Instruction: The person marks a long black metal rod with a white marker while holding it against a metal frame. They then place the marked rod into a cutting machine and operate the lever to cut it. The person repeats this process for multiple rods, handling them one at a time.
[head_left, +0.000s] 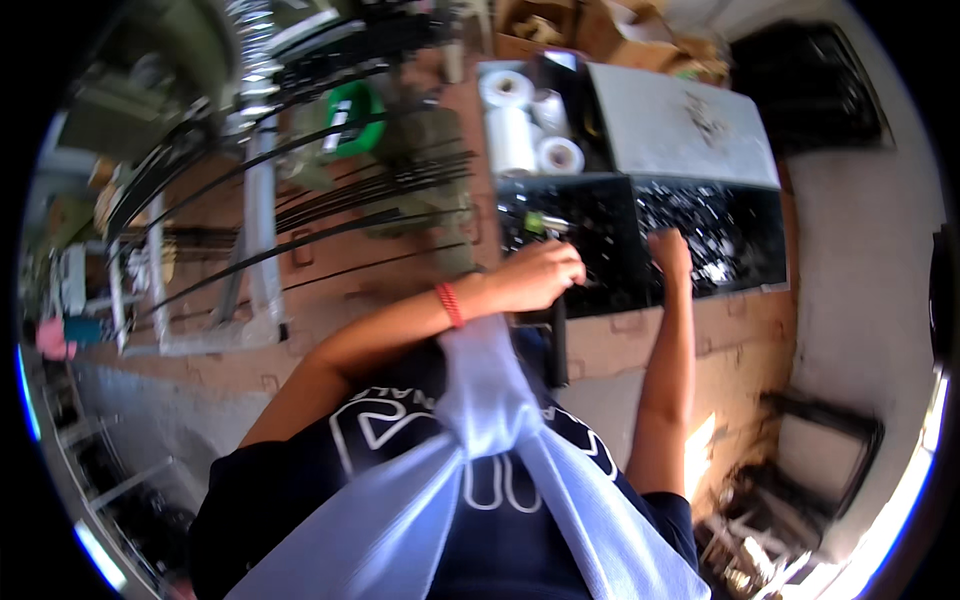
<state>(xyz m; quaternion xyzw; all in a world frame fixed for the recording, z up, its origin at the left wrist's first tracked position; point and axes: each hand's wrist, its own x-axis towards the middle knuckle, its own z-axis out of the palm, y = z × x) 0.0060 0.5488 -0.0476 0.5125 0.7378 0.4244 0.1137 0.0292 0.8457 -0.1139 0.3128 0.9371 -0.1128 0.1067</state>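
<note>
My left hand, a red band at its wrist, has its fingers curled over the front of a black compartment. A dark upright bar runs down from just under these fingers; whether they grip it is not clear. Small green and silver items lie just beyond this hand. My right hand is closed and reaches over the neighbouring compartment, close to many shiny small black pieces. Its fingertips are blurred, and anything in them is hidden.
White rolls stand behind the compartments, beside a grey panel. Cardboard boxes and a black bag are farther back. To the left, long black strips lie across a metal frame, near a green container.
</note>
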